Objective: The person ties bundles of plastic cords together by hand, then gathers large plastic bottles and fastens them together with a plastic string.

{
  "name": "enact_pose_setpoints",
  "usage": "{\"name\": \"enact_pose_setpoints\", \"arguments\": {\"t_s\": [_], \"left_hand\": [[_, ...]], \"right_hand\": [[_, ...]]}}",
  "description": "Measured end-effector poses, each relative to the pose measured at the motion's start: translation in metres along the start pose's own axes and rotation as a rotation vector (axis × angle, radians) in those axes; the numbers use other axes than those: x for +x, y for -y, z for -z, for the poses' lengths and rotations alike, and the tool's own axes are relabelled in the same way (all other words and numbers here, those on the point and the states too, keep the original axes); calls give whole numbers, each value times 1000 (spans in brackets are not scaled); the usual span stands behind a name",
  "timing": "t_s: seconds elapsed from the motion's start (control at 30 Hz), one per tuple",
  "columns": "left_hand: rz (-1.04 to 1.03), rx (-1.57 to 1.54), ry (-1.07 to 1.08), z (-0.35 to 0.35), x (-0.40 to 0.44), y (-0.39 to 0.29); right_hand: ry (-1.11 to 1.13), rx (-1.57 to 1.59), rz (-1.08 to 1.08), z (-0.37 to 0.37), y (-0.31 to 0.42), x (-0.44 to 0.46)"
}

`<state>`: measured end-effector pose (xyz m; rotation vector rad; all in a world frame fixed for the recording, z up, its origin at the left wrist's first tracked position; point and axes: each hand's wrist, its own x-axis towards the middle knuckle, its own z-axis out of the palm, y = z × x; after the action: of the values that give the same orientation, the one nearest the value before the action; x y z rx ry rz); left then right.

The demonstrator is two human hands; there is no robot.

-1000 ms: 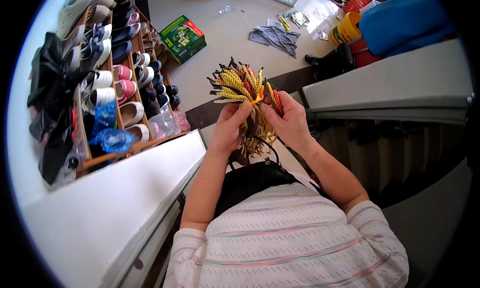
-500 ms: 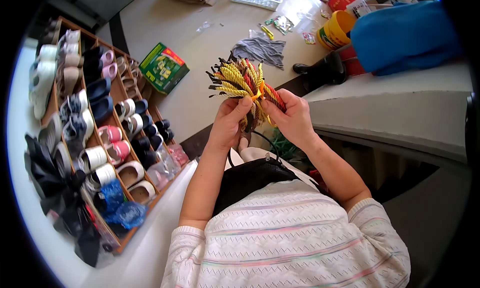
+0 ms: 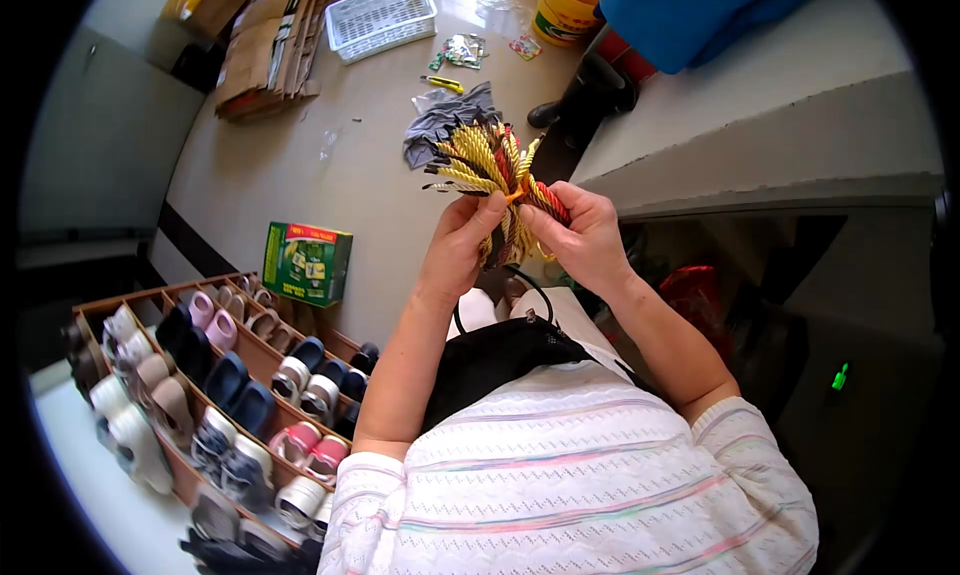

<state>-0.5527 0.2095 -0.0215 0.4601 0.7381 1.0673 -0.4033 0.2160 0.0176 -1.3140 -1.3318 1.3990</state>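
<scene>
A bundle of twisted cords (image 3: 478, 160) in yellow, red, brown and black is held up in front of my body, its cut ends fanning upward. An orange tie (image 3: 516, 195) circles its middle. My left hand (image 3: 462, 243) pinches the bundle's left side, thumb on top beside the tie. On the other side my right hand (image 3: 578, 237) grips the red and yellow cords just right of the tie. The fingertips under the bundle are hidden. Below the hands lies a black bag (image 3: 500, 360) with a looped handle.
A shoe rack (image 3: 180, 445) full of shoes stands at the lower left, beside a green box (image 3: 307, 265). On the floor are a white basket (image 3: 381, 20), flattened cardboard (image 3: 268, 55), a grey cloth (image 3: 440, 125) and a yellow cutter (image 3: 443, 83). Black boots (image 3: 590, 93) stand near a ledge (image 3: 760, 140).
The view has swung left, so the rack, box and basket appear at new places. Both hands keep hold of the bundle, which has tilted slightly.
</scene>
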Motion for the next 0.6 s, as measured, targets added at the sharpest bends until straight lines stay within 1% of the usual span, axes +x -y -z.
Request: {"name": "enact_pose_setpoints", "arguments": {"t_s": [0.07,0.1,0.23,0.33,0.43,0.5,0.53,0.6], "left_hand": [[55,116,-3,8,6,-16],[30,168,16,9,11,-21],[128,130,108,10,27,-28],[201,154,216,7,36,-23],[243,244,296,2,42,-15],[276,291,322,-5,45,-9],[304,295,313,-9,46,-6],[359,294,300,-18,45,2]], "right_hand": [[-51,50,-39,-13,3,5],[-77,77,-64,-17,2,6],[-177,61,-81,-19,-7,7],[-295,138,-108,-18,-6,0],[-393,20,-67,-13,-14,-9],[-512,-111,-41,-11,-23,-13],[-581,-174,-31,-10,-26,-17],[-617,-176,-39,-2,-24,-26]]}}
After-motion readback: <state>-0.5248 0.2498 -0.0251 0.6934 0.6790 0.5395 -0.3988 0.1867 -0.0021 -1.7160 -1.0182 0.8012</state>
